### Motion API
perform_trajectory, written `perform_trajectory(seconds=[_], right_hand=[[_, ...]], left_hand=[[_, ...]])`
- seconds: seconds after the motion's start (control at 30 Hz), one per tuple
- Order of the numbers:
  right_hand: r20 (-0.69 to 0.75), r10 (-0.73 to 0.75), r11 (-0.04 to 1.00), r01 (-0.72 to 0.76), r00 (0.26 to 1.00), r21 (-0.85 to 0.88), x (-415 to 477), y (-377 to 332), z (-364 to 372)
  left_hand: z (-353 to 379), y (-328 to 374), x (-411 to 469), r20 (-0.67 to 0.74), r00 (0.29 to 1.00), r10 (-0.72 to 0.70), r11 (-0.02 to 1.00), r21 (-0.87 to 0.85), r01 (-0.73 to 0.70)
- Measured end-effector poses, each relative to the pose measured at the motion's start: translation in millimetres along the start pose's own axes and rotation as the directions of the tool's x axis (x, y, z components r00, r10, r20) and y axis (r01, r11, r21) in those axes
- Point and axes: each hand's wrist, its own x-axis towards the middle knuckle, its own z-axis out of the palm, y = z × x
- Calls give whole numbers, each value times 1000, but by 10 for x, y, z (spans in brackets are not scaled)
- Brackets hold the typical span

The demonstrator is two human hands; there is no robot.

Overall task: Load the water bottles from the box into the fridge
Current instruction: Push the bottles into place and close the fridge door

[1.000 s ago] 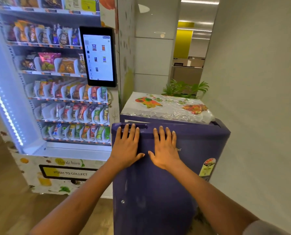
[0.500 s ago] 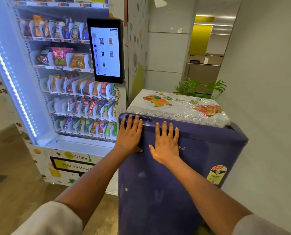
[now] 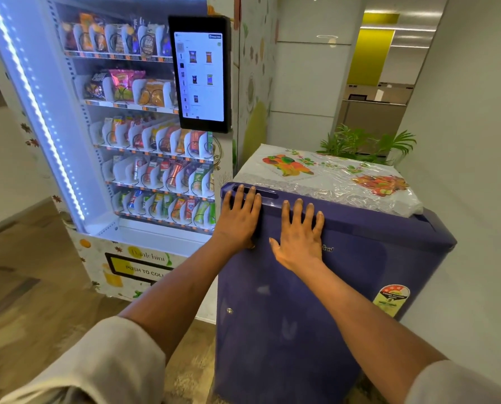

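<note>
Both hands, left [image 3: 239, 221] and right [image 3: 300, 236], lie open and flat on the shut fridge [image 3: 316, 316] door; its recessed handle under left fingertips looks the stiff, sure grip; no bottles or box visible.

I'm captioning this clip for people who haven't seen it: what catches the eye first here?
Two hands pressed flat on the purple fridge door at centre: the left hand by the top handle slot, the right hand beside it. To the left glows a lit vending machine full of snacks, with a touchscreen. A plastic-wrapped printed cover lies on the fridge top.
</note>
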Motion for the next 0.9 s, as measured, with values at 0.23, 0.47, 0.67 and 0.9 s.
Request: perform_trajectory(seconds=[0.23, 0.47, 0.67, 0.9], right_hand=[[36, 65, 997, -67, 997, 47, -27, -112, -88], [-39, 23, 989, -17, 999, 149, -260, -519, -9], [10, -116, 977, 112, 993, 180, -474, -1214, 28], [107, -321, 914, 278, 941, 295, -646, -2181, 31]], left_hand=[[2, 13, -168, -19, 997, -79, 996, -54, 77], [157, -180, -627, -6, 993, -115, 993, -13, 115], [288, -690, -1150, 63, 975, -213, 977, 47, 210], [475, -1418, -2008, 169, 919, -357, 934, 88, 346]])
